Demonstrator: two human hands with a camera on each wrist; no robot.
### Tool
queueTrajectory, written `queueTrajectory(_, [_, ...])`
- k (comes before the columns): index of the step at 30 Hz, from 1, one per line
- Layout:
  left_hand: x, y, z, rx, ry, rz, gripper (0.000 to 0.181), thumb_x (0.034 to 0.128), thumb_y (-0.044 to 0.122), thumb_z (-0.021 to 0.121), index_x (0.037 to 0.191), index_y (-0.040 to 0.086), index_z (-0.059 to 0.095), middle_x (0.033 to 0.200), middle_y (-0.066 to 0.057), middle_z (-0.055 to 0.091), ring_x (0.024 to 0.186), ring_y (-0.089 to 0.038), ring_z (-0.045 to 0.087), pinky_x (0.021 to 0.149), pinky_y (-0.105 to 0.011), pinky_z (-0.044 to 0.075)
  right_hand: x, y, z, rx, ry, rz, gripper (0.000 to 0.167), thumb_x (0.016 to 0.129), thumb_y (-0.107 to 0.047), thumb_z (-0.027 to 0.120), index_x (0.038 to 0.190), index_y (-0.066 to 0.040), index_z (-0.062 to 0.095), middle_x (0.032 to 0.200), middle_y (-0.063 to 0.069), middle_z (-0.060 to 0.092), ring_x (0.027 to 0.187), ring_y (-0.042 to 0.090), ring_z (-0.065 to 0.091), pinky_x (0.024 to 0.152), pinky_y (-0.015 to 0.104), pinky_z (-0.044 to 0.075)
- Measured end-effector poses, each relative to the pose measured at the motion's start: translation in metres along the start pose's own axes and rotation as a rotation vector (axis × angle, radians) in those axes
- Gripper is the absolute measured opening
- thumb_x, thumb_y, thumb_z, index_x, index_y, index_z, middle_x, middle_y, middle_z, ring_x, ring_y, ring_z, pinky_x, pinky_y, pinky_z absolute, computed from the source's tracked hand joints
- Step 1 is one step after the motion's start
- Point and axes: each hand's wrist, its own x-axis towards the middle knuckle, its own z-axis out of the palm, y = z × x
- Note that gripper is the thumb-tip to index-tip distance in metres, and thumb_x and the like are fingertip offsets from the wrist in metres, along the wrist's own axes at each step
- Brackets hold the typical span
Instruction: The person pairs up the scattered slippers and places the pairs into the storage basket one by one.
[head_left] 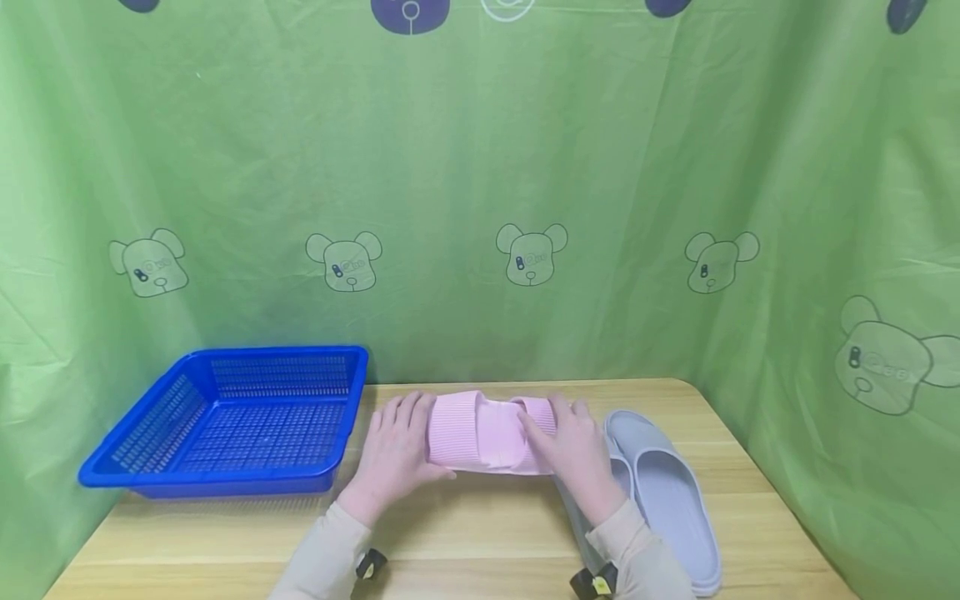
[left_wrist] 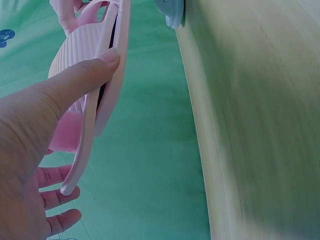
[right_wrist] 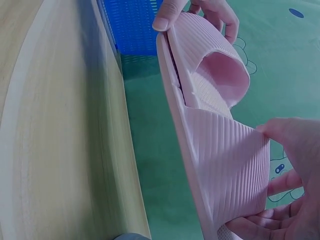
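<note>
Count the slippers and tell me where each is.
4. A pink slipper and a second pink slipper, held together between the left hand and right hand; on the table, a grey slipper and, left of it, a second grey slipper partly hidden by the right arm.

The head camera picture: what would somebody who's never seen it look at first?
Probably the pink slippers, held near the middle between the left hand and the right hand. Next might come the bright blue basket on the left of the wooden table, then the green curtain behind, printed with big-eared animal heads.
</note>
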Motion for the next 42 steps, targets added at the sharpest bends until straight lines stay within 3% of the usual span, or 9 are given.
queueTrajectory(11, [0.0016,0.0027,0.0012,0.015,0.083,0.036,0.107,0.0487,0.068,0.083,0.130,0.009,0.048,0.124,-0.013,0.058,0.112,-0.032,0.054,0.094,-0.046,0.047,-0.0010,-0.0012,0.0004,-0.016,0.028,-0.027,0.063,0.087,-0.062,0.058,0.121,-0.009,0.062,0.097,0.017,0.057,0.084,0.034,0.057,0.069,0.049,0.051])
queueTrajectory(28, [0.0022,0.0082,0.0017,0.007,0.055,0.016,0.107,0.0488,0.072,0.081,0.131,0.011,0.047,0.128,-0.013,0.057,0.112,-0.030,0.053,0.090,-0.043,0.046,-0.0020,-0.0036,0.0007,-0.062,0.034,-0.039,0.069,0.086,-0.066,0.055,0.122,-0.009,0.062,0.101,0.014,0.055,0.095,0.032,0.052,0.075,0.045,0.048])
queueTrajectory(42, [0.0021,0.0064,0.0012,0.026,0.131,0.056,0.106,0.0502,0.074,0.079,0.129,0.009,0.049,0.125,-0.015,0.058,0.114,-0.032,0.054,0.094,-0.045,0.048,-0.0009,-0.0018,0.0029,-0.141,0.061,-0.092,0.074,0.084,-0.072,0.051,0.129,-0.014,0.059,0.103,0.013,0.054,0.094,0.029,0.051,0.068,0.042,0.048])
